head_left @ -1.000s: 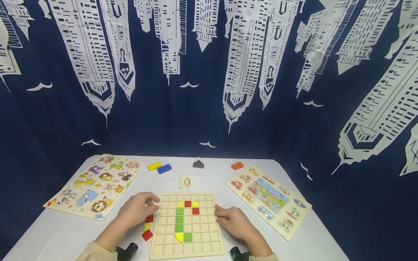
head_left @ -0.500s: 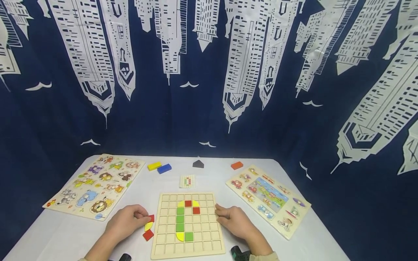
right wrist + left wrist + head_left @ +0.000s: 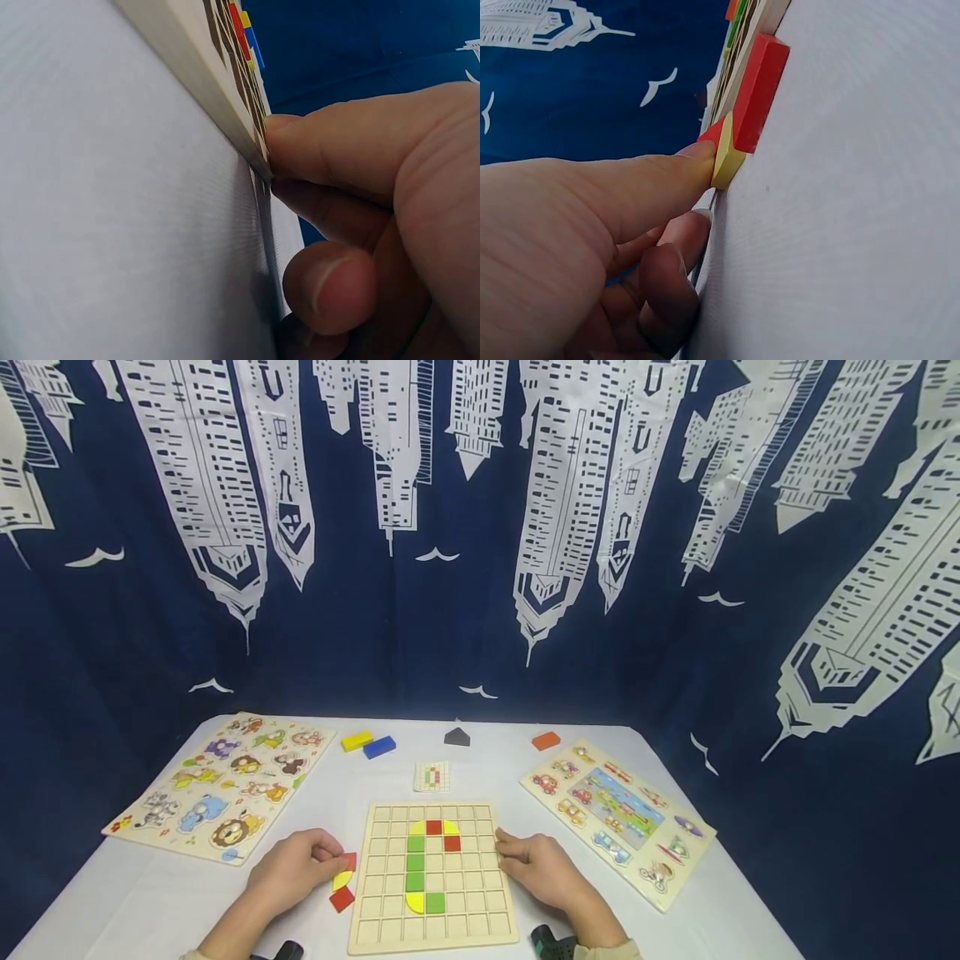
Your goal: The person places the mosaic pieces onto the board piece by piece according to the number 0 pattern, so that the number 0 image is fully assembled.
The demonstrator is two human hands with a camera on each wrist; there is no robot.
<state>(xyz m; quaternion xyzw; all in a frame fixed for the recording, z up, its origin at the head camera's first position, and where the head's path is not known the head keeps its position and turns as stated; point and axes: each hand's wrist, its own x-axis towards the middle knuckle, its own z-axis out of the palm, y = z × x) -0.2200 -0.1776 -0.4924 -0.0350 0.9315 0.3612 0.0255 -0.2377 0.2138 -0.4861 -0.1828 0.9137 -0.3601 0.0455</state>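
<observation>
A square wooden grid board [image 3: 459, 935] lies on the table, with green, red and yellow tiles set in some of its cells. Left of it, my left hand [image 3: 288, 872] has thumb and fingertips on a red tile [image 3: 349, 861], mostly hidden behind the thumb in the left wrist view. A yellow rounded tile [image 3: 730, 154] and another red tile [image 3: 761, 94] lie just nearer. On the board's opposite side, my right hand [image 3: 543, 870] pinches the right edge between thumb and fingers; the right wrist view shows the thumb [image 3: 300, 142] at the board's rim.
A small pattern card [image 3: 432, 776] lies behind the board. Further back are a yellow block [image 3: 357, 741], a blue block [image 3: 379, 747], a dark block [image 3: 457, 737] and an orange block [image 3: 546, 741]. An animal puzzle [image 3: 225, 785] is left, a vehicle puzzle [image 3: 618, 818] right.
My left hand has come down and toward me from beside the board's upper left edge to the loose red tile. The right hand keeps its place at the board's right edge.
</observation>
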